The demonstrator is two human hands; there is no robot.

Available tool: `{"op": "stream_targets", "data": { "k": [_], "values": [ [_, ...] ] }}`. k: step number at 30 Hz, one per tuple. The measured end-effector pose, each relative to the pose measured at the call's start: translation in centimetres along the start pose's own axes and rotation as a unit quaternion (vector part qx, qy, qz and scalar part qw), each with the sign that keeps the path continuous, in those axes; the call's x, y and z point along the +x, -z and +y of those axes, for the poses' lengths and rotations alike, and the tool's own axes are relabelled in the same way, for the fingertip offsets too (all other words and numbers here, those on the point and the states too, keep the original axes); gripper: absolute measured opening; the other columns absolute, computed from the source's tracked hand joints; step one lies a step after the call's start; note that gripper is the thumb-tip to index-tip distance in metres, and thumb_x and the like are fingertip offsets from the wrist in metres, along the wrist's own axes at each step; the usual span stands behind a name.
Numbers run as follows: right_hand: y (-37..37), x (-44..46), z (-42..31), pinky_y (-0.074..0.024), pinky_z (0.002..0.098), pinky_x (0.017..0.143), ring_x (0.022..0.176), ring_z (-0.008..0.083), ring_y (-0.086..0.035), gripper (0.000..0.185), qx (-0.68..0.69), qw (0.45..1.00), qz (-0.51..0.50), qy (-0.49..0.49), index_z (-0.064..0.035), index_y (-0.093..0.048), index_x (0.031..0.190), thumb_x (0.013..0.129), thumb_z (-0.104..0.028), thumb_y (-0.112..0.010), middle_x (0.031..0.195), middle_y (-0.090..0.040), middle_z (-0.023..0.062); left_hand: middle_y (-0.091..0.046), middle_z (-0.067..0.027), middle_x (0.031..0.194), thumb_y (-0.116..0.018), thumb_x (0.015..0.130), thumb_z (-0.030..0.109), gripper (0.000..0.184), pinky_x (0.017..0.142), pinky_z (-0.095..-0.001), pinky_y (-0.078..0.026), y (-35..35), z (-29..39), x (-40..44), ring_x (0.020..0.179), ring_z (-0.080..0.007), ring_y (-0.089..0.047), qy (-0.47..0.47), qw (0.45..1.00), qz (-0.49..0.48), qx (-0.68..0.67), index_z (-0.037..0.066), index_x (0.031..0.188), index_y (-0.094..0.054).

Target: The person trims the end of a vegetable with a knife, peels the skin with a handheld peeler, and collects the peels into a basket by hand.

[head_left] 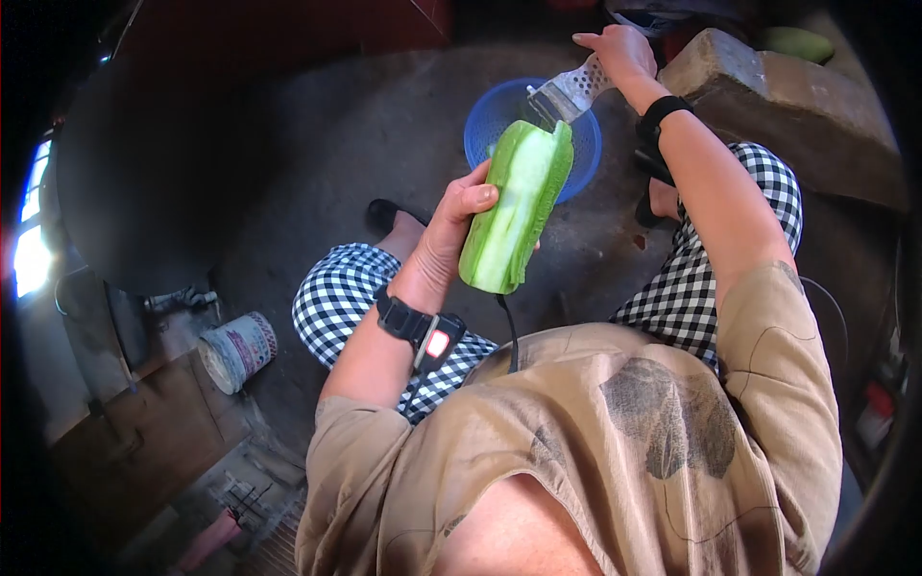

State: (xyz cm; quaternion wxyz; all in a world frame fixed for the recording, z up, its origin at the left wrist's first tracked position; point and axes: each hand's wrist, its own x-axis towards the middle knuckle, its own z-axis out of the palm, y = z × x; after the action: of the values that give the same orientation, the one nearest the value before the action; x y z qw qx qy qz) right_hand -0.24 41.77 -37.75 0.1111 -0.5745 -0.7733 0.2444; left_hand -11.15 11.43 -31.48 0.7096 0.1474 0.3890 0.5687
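A thick green vegetable (516,211), with pale strips where its skin is off, is held tilted in my left hand (459,216), the fingers wrapped round its lower side. My right hand (624,60) grips a metal peeler (574,91) with holes in its flat body. The peeler's end is just above the upper end of the vegetable; whether they touch I cannot tell. Beneath both, on the floor, stands a blue plastic basket (588,158), partly hidden by the vegetable.
Cardboard boxes (802,101) stand at the upper right, with a green vegetable (797,43) behind them. A white bucket (237,352) is on the left. My knees in checked trousers are on both sides of the basket. A dark cable hangs below the vegetable.
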Motion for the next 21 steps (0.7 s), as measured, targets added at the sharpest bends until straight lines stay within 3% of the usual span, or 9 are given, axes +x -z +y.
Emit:
{"op": "stream_targets", "data": {
  "k": [1, 4, 6, 7, 10, 12, 17, 21],
  "values": [
    [0.0, 0.1, 0.0, -0.0511, 0.0446, 0.079, 0.089, 0.0316, -0.068, 0.047, 0.000, 1.000, 0.001, -0.012, -0.0113, -0.073, 0.083, 0.078, -0.058, -0.068, 0.090, -0.071, 0.0108, -0.064, -0.0199, 0.113, -0.066, 0.085, 0.039, 0.067, 0.076, -0.0412, -0.060, -0.2, -0.2, -0.1, 0.088, -0.0288, -0.069, -0.035, 0.998, -0.004, -0.056, -0.005, 0.133, -0.047],
    [0.5, 0.6, -0.7, -0.0513, 0.0453, 0.080, 0.092, 0.0325, -0.068, 0.047, 0.015, 1.000, 0.022, -0.006, -0.0110, -0.074, 0.085, 0.079, -0.057, -0.067, 0.090, -0.072, 0.0109, -0.063, -0.0201, 0.115, -0.064, 0.087, 0.040, 0.067, 0.080, -0.0411, -0.059, 1.5, -0.2, 1.3, 0.093, -0.0302, -0.068, -0.007, 0.991, 0.032, -0.127, -0.004, 0.133, -0.047],
    [1.0, 0.5, -1.2, -0.0515, 0.0441, 0.074, 0.081, 0.0310, -0.069, 0.047, 0.065, 0.998, 0.022, 0.013, -0.0089, -0.073, 0.081, 0.080, -0.056, -0.067, 0.080, -0.071, 0.0107, -0.062, -0.0192, 0.116, -0.063, 0.089, 0.041, 0.062, 0.086, -0.0442, -0.056, 2.2, 0.1, 2.0, 0.098, -0.0300, -0.066, -0.018, 0.986, 0.044, -0.158, -0.002, 0.131, -0.049],
    [1.4, 0.1, -1.6, -0.0506, 0.0384, 0.063, 0.065, 0.0234, -0.067, 0.042, 0.121, 0.992, -0.002, 0.028, -0.0063, -0.072, 0.078, 0.079, -0.049, -0.072, 0.069, -0.067, 0.0087, -0.062, -0.0202, 0.117, -0.062, 0.089, 0.044, 0.063, 0.086, -0.0451, -0.056, 2.7, 0.1, 2.5, 0.099, -0.0312, -0.066, -0.022, 0.985, 0.081, -0.151, -0.001, 0.131, -0.049],
    [-0.1, -1.2, -2.9, -0.0467, 0.0321, 0.054, 0.056, 0.0155, -0.061, 0.037, 0.273, 0.940, -0.173, 0.111, -0.0033, -0.070, 0.077, 0.077, -0.040, -0.078, 0.063, -0.061, 0.0057, -0.063, -0.0192, 0.115, -0.064, 0.089, 0.045, 0.062, 0.087, -0.0454, -0.056, 3.1, 0.0, 3.1, 0.099, -0.0308, -0.066, -0.028, 0.980, 0.151, -0.128, 0.001, 0.129, -0.050],
    [-1.7, -2.9, -4.2, -0.0421, 0.0260, 0.054, 0.060, 0.0086, -0.054, 0.031, 0.297, 0.912, -0.256, 0.117, -0.0006, -0.071, 0.091, 0.082, -0.030, -0.076, 0.071, -0.061, 0.0003, -0.064, -0.0173, 0.114, -0.065, 0.090, 0.043, 0.059, 0.088, -0.0445, -0.055, 3.1, -0.3, 3.3, 0.099, -0.0288, -0.066, -0.027, 0.978, 0.170, -0.114, 0.001, 0.128, -0.051],
    [0.3, -5.9, -6.4, -0.0426, 0.0249, 0.052, 0.056, 0.0090, -0.056, 0.023, 0.304, 0.870, -0.376, 0.093, 0.0003, -0.070, 0.087, 0.081, -0.021, -0.075, 0.067, -0.062, 0.0019, -0.065, -0.0140, 0.114, -0.066, 0.091, 0.037, 0.052, 0.091, -0.0417, -0.054, 3.4, -1.0, 3.9, 0.102, -0.0248, -0.065, -0.014, 0.985, 0.142, -0.102, 0.001, 0.127, -0.053],
    [0.5, -5.3, -6.0, -0.0420, 0.0251, 0.050, 0.054, 0.0097, -0.057, 0.019, 0.342, 0.866, -0.353, 0.095, -0.0001, -0.069, 0.084, 0.080, -0.018, -0.075, 0.064, -0.062, 0.0030, -0.064, -0.0147, 0.114, -0.065, 0.091, 0.035, 0.050, 0.093, -0.0418, -0.052, 3.4, -0.6, 4.1, 0.103, -0.0257, -0.065, -0.044, 0.975, 0.186, -0.117, -0.001, 0.125, -0.054]
  ]
}}
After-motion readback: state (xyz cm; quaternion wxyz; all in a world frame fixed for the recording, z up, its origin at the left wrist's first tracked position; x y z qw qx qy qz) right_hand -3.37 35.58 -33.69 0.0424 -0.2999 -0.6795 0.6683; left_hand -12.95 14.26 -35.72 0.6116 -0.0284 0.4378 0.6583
